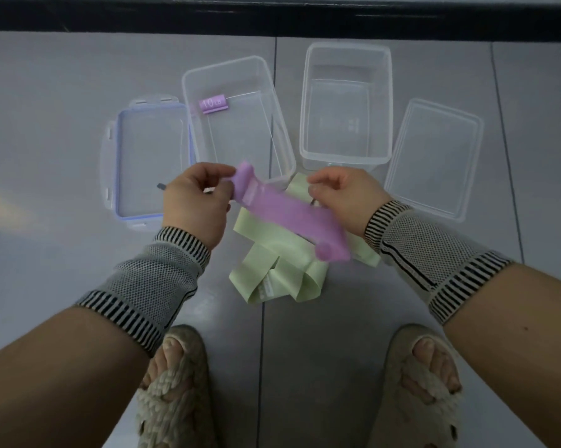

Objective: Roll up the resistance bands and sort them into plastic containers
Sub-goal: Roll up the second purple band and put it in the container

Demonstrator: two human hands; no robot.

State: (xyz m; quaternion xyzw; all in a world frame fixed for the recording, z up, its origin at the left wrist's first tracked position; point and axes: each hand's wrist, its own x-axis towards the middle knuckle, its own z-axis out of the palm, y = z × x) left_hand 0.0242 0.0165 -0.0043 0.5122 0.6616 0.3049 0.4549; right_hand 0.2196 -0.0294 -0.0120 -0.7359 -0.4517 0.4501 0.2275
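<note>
Head view: purple band (282, 211) pinched by left hand (196, 202) and right hand (343, 197).
Rolled band marked "10 LB" (215, 105) inside left container (237, 121); grey tiled floor (62, 92) beneath.

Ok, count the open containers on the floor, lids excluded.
2. The left container sits beyond the left hand and holds a rolled purple band; the right container, beside it, looks empty.
</note>
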